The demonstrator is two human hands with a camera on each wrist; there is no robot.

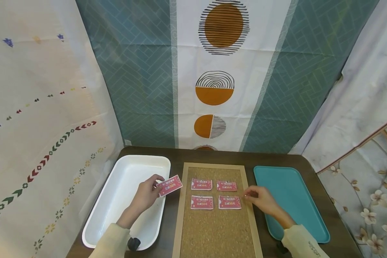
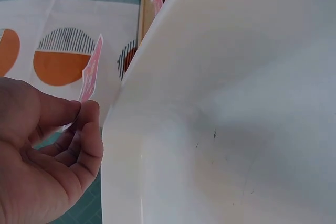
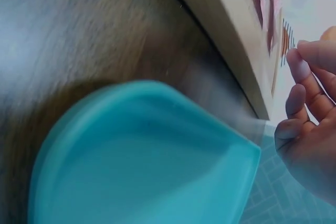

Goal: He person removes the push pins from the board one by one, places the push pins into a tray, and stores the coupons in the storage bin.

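Note:
In the head view my left hand (image 1: 147, 192) pinches a pink coupon (image 1: 170, 185) with white lettering, above the right side of a white tray (image 1: 129, 160). The left wrist view has this coupon (image 2: 91, 72) almost edge-on between thumb and fingers. Several similar coupons, one being the lower right coupon (image 1: 229, 202), lie in two rows on a framed cork board (image 1: 216, 229), with small pins at their top edges. By the board's right frame, my right hand (image 1: 261, 199) brings thumb and forefinger together on a tiny pin-like thing, barely visible. Its other fingers (image 3: 295, 100) are bent.
A turquoise tray (image 1: 285, 190) lies to the right of the board, partly under my right forearm. Board and trays are on a dark wooden table (image 1: 177, 157). Patterned cloths hang behind it, including a teal and white curtain (image 1: 142, 79), and at both sides.

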